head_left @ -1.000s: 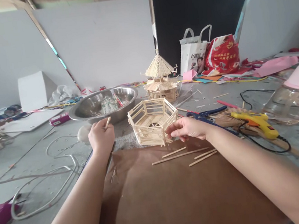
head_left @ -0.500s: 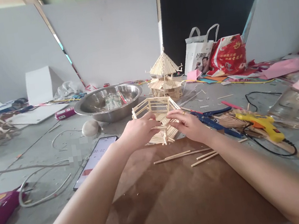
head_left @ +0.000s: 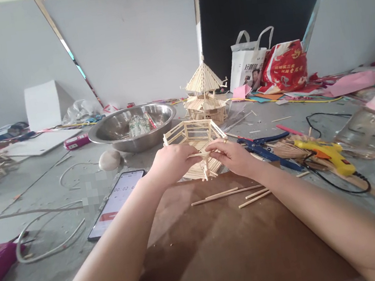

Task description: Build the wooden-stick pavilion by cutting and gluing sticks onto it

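A: Setting: grey table (head_left: 48, 178), cluttered; pale panel (head_left: 125, 42) and black panel (head_left: 262, 4) stand behind. Brown sheet (head_left: 224, 251) along the near edge.

B: Where's the piece being worked on?

A: Hexagonal stick frame (head_left: 198, 132), open-topped, on the table at the sheet's far edge, in front of a tiered stick pavilion (head_left: 205, 98). Loose sticks (head_left: 230, 193) lie nearer, on the sheet.

B: Hands?

A: Left hand (head_left: 174, 161): fingers together, pinching a short stick (head_left: 195, 155) at the frame's near rim. Right hand (head_left: 233, 156): fingers bent at the near corner; clamped or merely touching, can't tell.

B: Containers?

A: Steel basin (head_left: 101, 135), left of the frame, holding a clear plastic bundle (head_left: 137, 127) and something red and white, unidentified. Far right, clear jug (head_left: 357, 135), pink lid; contents uncertain.

B: Writing?

A: White carrier bag (head_left: 245, 65): dark characters, the first reads 好. Red bag (head_left: 285, 66) beside it: yellow characters, too small. Phone (head_left: 119, 199) by the left forearm: "00:02", then blurred.
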`<state>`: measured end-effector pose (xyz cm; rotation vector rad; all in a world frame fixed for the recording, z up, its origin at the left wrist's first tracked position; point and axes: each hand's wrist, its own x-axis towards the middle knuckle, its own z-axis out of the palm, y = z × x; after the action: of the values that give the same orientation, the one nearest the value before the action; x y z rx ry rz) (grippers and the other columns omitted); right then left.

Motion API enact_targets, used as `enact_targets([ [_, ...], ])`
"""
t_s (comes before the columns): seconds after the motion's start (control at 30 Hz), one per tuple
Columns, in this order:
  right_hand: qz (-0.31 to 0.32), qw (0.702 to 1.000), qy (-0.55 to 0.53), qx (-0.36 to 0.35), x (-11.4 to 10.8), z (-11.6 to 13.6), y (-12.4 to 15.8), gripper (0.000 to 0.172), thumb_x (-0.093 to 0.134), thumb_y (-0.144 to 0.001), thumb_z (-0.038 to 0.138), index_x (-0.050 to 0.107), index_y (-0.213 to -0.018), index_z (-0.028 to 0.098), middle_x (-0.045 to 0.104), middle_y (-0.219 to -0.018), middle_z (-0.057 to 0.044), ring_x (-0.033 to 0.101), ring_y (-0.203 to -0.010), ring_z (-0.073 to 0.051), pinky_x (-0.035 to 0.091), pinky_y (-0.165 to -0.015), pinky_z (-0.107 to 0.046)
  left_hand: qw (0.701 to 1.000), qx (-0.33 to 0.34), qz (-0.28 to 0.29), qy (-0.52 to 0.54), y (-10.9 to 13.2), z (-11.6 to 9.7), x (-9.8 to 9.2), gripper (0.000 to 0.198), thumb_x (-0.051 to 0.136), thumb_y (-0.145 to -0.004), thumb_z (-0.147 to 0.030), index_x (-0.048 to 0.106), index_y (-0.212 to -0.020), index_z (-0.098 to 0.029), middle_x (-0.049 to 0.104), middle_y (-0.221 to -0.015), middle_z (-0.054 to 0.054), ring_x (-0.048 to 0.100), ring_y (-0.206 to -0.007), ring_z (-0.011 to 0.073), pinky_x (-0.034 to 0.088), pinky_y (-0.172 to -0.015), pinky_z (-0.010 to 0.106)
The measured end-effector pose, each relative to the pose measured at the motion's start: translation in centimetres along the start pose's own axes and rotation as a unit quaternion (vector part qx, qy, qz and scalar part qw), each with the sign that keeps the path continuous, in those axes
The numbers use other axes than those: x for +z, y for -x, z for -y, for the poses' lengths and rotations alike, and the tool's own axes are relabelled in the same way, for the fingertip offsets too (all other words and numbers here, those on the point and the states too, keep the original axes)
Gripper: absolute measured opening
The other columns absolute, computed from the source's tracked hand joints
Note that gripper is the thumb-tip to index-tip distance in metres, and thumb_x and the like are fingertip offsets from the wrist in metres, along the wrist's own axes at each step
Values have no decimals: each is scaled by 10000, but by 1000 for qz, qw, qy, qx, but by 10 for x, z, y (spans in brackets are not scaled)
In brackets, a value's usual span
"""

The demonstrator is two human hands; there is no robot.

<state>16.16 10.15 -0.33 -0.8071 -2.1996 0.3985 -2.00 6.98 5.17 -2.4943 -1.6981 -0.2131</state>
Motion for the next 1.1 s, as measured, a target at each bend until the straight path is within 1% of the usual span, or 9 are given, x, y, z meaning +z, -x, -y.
enact_targets([
  [0.33, -9, 999, 21, -25, -3, 1, 1, 279, 395, -824, 244, 521, -1069, 202, 546, -1093, -76, 501, -999, -183, 380, -832, -307, 1000, 3, -9, 11, 2, -1, -1, 256, 402, -775, -424, 619, -852, -312, 646, -882, -58, 567, -793, 154, 358, -594, 227],
  [0.43, -22, 999, 38, -18, -24, 4, -3, 297, 414, -815, 284, 533, -1066, 178, 551, -1084, -89, 534, -930, -178, 405, -785, -295, 1000, 7, -9, 15, 1, 1, 1, 260, 404, -774, -428, 617, -879, -322, 648, -887, -56, 570, -805, 159, 364, -610, 234],
  [0.57, -71, 991, 44, 102, -79, 2, 2, 288, 448, -781, 373, 588, -955, 191, 630, -819, -43, 560, -599, -124, 434, -568, -250, 1000, 0, -4, 12, -1, 3, 2, 288, 392, -772, -452, 626, -880, -323, 651, -894, -40, 571, -813, 171, 369, -624, 239],
  [0.7, -134, 935, 175, 279, -136, -17, 43, 338, 444, -743, 454, 609, -870, 188, 603, -631, -36, 514, -456, -111, 391, -470, -241, 999, 1, 5, 34, -2, 4, 0, 282, 407, -758, -458, 618, -921, -366, 641, -949, -50, 567, -841, 175, 371, -644, 234],
  [0.77, -129, 852, 342, 376, -153, -33, 73, 339, 462, -716, 465, 634, -765, 177, 587, -596, -71, 516, -473, -146, 371, -475, -277, 999, 4, 6, 43, -3, 5, -1, 294, 409, -748, -475, 612, -936, -377, 642, -944, -52, 569, -835, 176, 372, -649, 231],
  [0.83, -79, 761, 430, 479, -158, -51, 102, 361, 464, -694, 488, 636, -660, 172, 577, -576, -111, 527, -497, -193, 359, -475, -316, 999, 7, 10, 43, -3, 6, -2, 301, 404, -748, -473, 612, -942, -376, 647, -920, -47, 570, -818, 173, 372, -647, 229],
  [0.87, -53, 743, 438, 503, -158, -61, 115, 404, 442, -686, 533, 630, -641, 179, 577, -583, -120, 528, -497, -205, 353, -473, -331, 999, 8, 10, 43, -3, 7, -2, 298, 403, -751, -460, 614, -943, -373, 647, -916, -44, 569, -816, 171, 373, -649, 228],
  [0.93, -24, 732, 416, 539, -154, -77, 135, 436, 469, -632, 589, 617, -626, 179, 567, -573, -127, 525, -478, -225, 338, -457, -342, 999, 8, 8, 47, -2, 7, -1, 292, 404, -756, -436, 615, -945, -365, 645, -929, -42, 567, -832, 170, 377, -668, 229],
  [1.1, -15, 793, 334, 510, -153, -101, 152, 375, 504, -638, 539, 522, -468, 206, 507, -473, -101, 500, -426, -217, 317, -439, -330, 998, -3, 7, 70, 0, 9, 0, 321, 408, -745, -476, 622, -940, -337, 651, -946, -35, 573, -863, 180, 391, -716, 248],
])
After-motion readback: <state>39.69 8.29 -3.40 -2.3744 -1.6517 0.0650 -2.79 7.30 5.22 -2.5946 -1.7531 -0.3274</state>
